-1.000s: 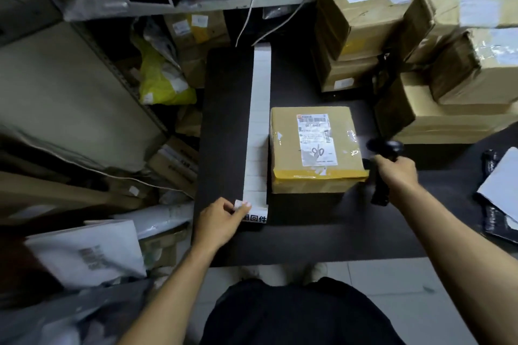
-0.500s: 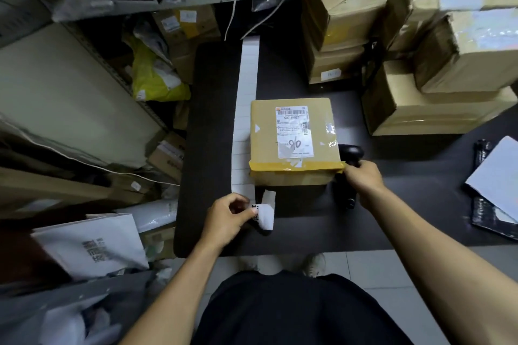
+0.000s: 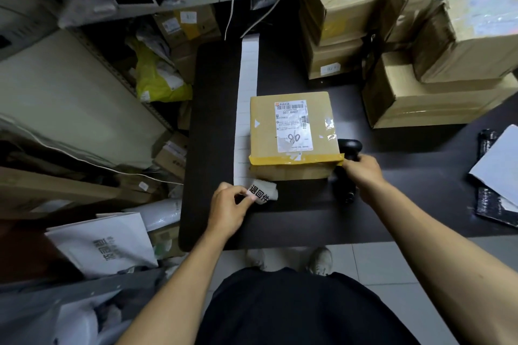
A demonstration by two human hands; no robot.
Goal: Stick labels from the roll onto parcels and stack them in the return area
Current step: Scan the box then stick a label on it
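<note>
Brown cardboard parcel [image 3: 293, 134] at frame centre; your left hand [image 3: 227, 211] pinches 1 white printed label [image 3: 260, 194] below it, right hand [image 3: 364, 175] grips the black handheld scanner [image 3: 347, 168].

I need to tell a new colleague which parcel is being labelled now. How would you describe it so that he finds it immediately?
Look at the dark table under the shelves. Stacked cartons stand at its far right, but one parcel sits alone near the front edge, beside the white label strip. Only it has yellow tape along its front edge and a handwritten "90" on its shipping label.
</note>
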